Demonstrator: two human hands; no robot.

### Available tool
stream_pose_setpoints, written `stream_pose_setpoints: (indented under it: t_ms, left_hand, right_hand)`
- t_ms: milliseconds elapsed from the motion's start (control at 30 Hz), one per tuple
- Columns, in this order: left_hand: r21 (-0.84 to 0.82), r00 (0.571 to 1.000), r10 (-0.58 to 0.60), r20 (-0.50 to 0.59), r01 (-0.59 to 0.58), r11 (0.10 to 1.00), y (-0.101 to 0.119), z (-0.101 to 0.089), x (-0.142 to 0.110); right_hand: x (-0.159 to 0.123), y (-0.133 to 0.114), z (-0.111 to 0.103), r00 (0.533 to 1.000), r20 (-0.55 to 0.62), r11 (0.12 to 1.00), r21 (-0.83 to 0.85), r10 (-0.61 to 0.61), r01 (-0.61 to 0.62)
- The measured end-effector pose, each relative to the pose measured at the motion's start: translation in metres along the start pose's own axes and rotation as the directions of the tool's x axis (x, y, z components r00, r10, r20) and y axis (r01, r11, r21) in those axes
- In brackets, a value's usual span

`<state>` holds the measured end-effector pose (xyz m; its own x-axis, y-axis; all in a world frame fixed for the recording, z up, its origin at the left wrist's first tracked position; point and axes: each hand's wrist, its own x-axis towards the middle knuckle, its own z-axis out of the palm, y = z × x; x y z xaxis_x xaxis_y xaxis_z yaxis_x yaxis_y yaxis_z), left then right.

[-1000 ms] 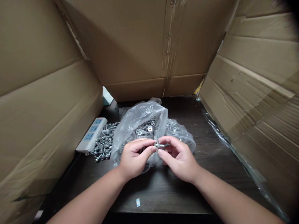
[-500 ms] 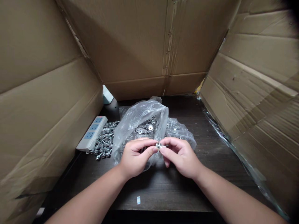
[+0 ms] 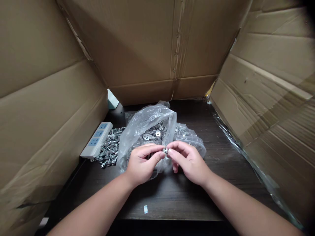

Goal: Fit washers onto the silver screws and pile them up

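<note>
Metal bolt (image 3: 165, 150) before open bag (image 3: 147, 118) | left hand (image 3: 140, 165) pinches it | right hand (image 3: 193, 164) grips it too

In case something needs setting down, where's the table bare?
The table is bare between the right bag and right wall; also between left forearm and right forearm, around the sticker. Left to centre is crowded: power strip, bolts, open bag, left hand and right hand.

A white power strip (image 3: 96, 141) leans near the left cardboard wall (image 3: 49, 108).
</note>
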<state>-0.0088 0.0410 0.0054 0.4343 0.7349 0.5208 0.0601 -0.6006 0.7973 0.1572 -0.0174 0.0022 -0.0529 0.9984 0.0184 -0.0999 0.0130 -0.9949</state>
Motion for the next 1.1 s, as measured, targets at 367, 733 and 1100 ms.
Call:
stream_pose_setpoints:
  t_ms: [367,733,1100]
  left_hand:
    - [-0.125,0.991,-0.135,-0.006,0.133,0.983,-0.004,0.001,-0.004]
    - [-0.077,0.997,0.060,0.048,-0.056,0.995,0.002,-0.003,0.001]
    - [-0.084,1.000,-0.026,0.008,0.026,0.996,0.000,0.000,0.001]
  right_hand:
    - [-0.002,0.010,0.003,0.956,-0.077,0.935,-0.245,-0.284,0.258]
    - [-0.002,-0.001,-0.001,0.992,0.125,0.989,0.144,0.023,-0.041]
    - [-0.005,-0.005,0.001,0.999,0.026,0.999,-0.021,-0.042,0.043]
